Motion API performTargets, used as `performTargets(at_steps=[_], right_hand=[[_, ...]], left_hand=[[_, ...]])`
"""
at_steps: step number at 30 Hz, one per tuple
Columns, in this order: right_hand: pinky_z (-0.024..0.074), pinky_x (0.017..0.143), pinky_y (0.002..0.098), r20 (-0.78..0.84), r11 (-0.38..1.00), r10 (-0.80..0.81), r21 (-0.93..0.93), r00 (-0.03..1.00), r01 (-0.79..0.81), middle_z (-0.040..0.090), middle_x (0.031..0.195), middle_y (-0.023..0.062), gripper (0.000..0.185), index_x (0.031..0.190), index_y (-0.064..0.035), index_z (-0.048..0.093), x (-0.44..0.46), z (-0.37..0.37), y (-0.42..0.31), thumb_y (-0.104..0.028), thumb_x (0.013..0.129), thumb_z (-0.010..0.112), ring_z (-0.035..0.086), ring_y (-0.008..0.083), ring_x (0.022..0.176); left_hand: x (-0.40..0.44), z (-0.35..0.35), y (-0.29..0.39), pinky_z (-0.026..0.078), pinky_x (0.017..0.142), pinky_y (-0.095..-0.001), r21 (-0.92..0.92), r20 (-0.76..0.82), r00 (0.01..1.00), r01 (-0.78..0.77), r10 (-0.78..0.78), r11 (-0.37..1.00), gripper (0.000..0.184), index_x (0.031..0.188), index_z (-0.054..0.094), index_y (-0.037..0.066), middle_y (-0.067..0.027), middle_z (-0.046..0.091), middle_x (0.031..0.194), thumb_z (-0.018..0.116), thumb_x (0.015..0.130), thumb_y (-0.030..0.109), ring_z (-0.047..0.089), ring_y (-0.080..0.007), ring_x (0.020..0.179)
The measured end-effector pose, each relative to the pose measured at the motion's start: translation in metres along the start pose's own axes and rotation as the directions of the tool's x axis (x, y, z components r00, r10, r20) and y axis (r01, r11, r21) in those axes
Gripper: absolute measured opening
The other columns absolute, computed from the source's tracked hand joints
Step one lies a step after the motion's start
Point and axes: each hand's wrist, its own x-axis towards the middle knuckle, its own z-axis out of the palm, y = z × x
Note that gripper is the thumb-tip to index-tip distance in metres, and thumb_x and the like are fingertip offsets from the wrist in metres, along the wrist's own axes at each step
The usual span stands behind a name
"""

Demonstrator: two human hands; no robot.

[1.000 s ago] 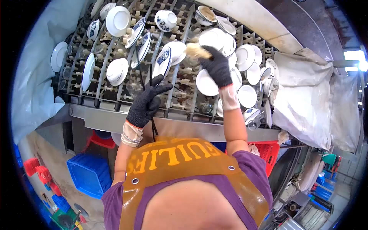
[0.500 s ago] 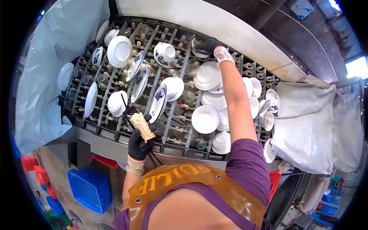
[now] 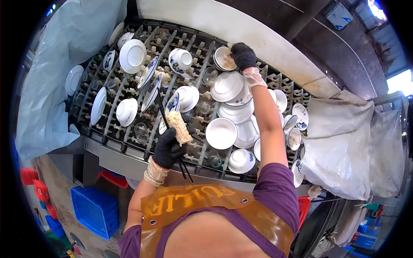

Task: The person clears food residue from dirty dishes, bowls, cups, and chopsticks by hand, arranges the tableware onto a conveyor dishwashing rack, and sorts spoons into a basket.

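My left hand, in a black glove, grips a pale yellow sponge together with dark chopsticks that stick out above and below the fist. Just above it a blue-patterned oval plate leans beside a white bowl. My right hand, also black-gloved, is closed at the rim of a stack of bowls at the rack's back edge; brownish residue lies in the top one. Below that, white plates and a round white bowl lie in a loose pile.
Dishes and glasses stand among the pegs of a slatted conveyor rack. Plastic curtains hang left and right. Below left is a blue crate; a red basket is partly visible below right.
The sponge passed from my right hand to my left. My right hand reached up to the bowl stack at the back. The rack's dishes have shifted slightly left since the middle frame.
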Motion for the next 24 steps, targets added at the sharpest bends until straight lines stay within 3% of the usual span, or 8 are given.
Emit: performTargets(at_steps=[5, 7, 12, 15, 17, 19, 21, 24], right_hand=[[0.0485, 0.071, 0.0323, -0.268, 0.913, -0.072, 0.371, 0.961, 0.172, 0.063, 0.081, 0.0117, 0.025, 0.083, -0.0064, 0.064, -0.047, -0.047, -0.038, -0.011, 0.06, 0.073, 0.061, 0.0256, 0.075], [0.0485, 0.073, 0.0325, -0.083, 0.588, 0.023, 0.807, 0.996, 0.054, 0.063, 0.081, 0.0115, 0.025, 0.083, -0.0044, 0.063, -0.081, -0.068, -0.075, -0.01, 0.061, 0.073, 0.061, 0.0254, 0.075], [0.0472, 0.077, 0.0363, -0.03, 0.828, -0.265, 0.505, 0.964, 0.244, 0.061, 0.094, 0.0146, 0.022, 0.089, -0.0048, 0.062, -0.17, -0.088, -0.156, -0.008, 0.068, 0.067, 0.058, 0.0308, 0.088], [0.0462, 0.081, 0.0378, -0.094, 0.758, -0.338, 0.563, 0.937, 0.33, 0.058, 0.106, 0.0144, 0.029, 0.098, -0.0076, 0.061, -0.204, -0.103, -0.162, -0.005, 0.069, 0.066, 0.057, 0.0326, 0.093], [0.0459, 0.082, 0.0336, -0.144, 0.746, -0.145, 0.634, 0.979, 0.204, 0.056, 0.11, 0.0139, 0.042, 0.112, -0.0048, 0.056, -0.229, -0.115, -0.16, -0.008, 0.072, 0.069, 0.058, 0.0244, 0.095], [0.0471, 0.077, 0.0308, 0.09, 0.661, 0.183, 0.726, 0.979, -0.19, 0.057, 0.107, 0.0129, 0.044, 0.116, -0.0018, 0.052, -0.256, -0.134, -0.161, -0.009, 0.075, 0.067, 0.058, 0.0203, 0.093], [0.048, 0.062, 0.0294, 0.392, 0.476, 0.194, 0.764, 0.899, -0.436, 0.064, 0.083, 0.0094, 0.042, 0.117, -0.0017, 0.052, -0.279, -0.139, -0.155, -0.012, 0.078, 0.064, 0.062, 0.0203, 0.071], [0.046, 0.055, 0.0364, -0.139, 0.927, 0.159, 0.362, 0.977, -0.099, 0.06, 0.07, 0.0117, 0.037, 0.116, -0.0097, 0.054, -0.307, -0.14, -0.167, -0.01, 0.079, 0.057, 0.059, 0.0279, 0.061]], left_hand=[[0.014, 0.008, -0.013, 0.03, 0.036, -0.0158, -0.024, -0.05, 0.999, -0.02, 0.018, 1.0, 0.049, 0.124, 0.039, 0.005, -0.014, 0.057, 0.097, 0.056, 0.085, 0.03, 0.035, -0.0044, 0.041], [0.025, 0.017, -0.014, 0.029, 0.037, -0.0162, -0.046, -0.002, 1.0, -0.031, 0.031, 0.998, 0.045, 0.121, 0.043, 0.007, -0.0056, 0.054, 0.079, 0.056, 0.085, 0.032, 0.037, -0.0046, 0.044], [0.052, 0.01, -0.037, 0.03, 0.04, -0.0194, -0.135, -0.033, 0.997, 0.065, -0.07, 0.989, 0.023, 0.097, 0.055, 0.01, 0.0008, 0.054, 0.073, 0.055, 0.087, 0.031, 0.039, -0.0074, 0.047], [0.044, 0.019, -0.046, 0.03, 0.039, -0.0181, 0.03, -0.087, 0.996, 0.022, -0.019, 0.999, 0.02, 0.094, 0.055, 0.01, 0.0002, 0.055, 0.074, 0.055, 0.088, 0.028, 0.04, -0.008, 0.048], [0.044, 0.007, -0.054, 0.03, 0.038, -0.0177, -0.21, 0.155, 0.979, 0.166, -0.135, 0.963, 0.018, 0.093, 0.055, 0.009, 0.0, 0.049, 0.065, 0.054, 0.088, 0.026, 0.039, -0.0077, 0.048], [0.044, 0.015, -0.062, 0.027, 0.038, -0.0188, -0.082, 0.152, 0.984, 0.105, -0.092, 0.991, 0.028, 0.096, 0.053, 0.006, 0.0032, 0.036, 0.054, 0.051, 0.088, 0.033, 0.032, -0.0079, 0.04], [0.043, 0.015, -0.074, 0.028, 0.039, -0.0188, -0.099, 0.226, 0.966, 0.151, -0.125, 0.984, 0.025, 0.096, 0.052, 0.007, 0.0025, 0.039, 0.057, 0.052, 0.089, 0.031, 0.034, -0.0076, 0.043], [0.046, 0.017, -0.096, 0.031, 0.04, -0.0178, -0.02, 0.081, 0.989, 0.129, -0.127, 0.991, 0.021, 0.101, 0.051, 0.008, -0.0001, 0.049, 0.072, 0.054, 0.088, 0.025, 0.042, -0.007, 0.053]])
